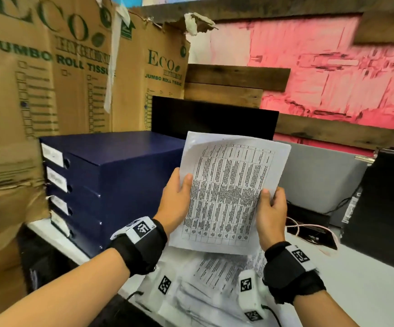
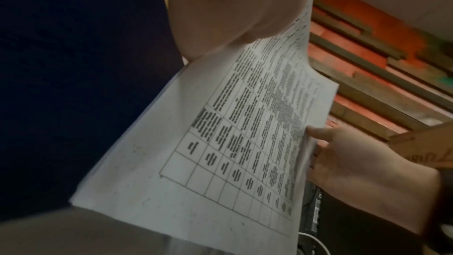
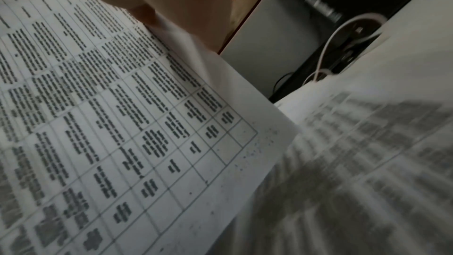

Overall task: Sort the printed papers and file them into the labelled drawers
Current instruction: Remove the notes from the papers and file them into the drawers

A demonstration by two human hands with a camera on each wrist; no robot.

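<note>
The sheet (image 1: pixel 229 192), centre of the head view, is pinched at its left edge by the left hand (image 1: pixel 176 199) and at its right edge by the right hand (image 1: pixel 271 208). It looks thin, light and floppy, its top already curling, so gripping both side edges should keep it flat. More papers (image 1: pixel 214 279) lie on the desk (image 1: pixel 356 279) at bottom centre. At left centre the drawers (image 1: pixel 101 185) are all closed, their contents hidden and their labels (image 1: pixel 52 154) too blurred to read

The drawer unit (image 1: pixel 111 182) stands on the desk (image 1: pixel 368 279), cardboard boxes (image 1: pixel 49 79) behind it. To its right I hold 1 sheet (image 1: pixel 229 192) above the loose papers (image 1: pixel 214 279).
</note>
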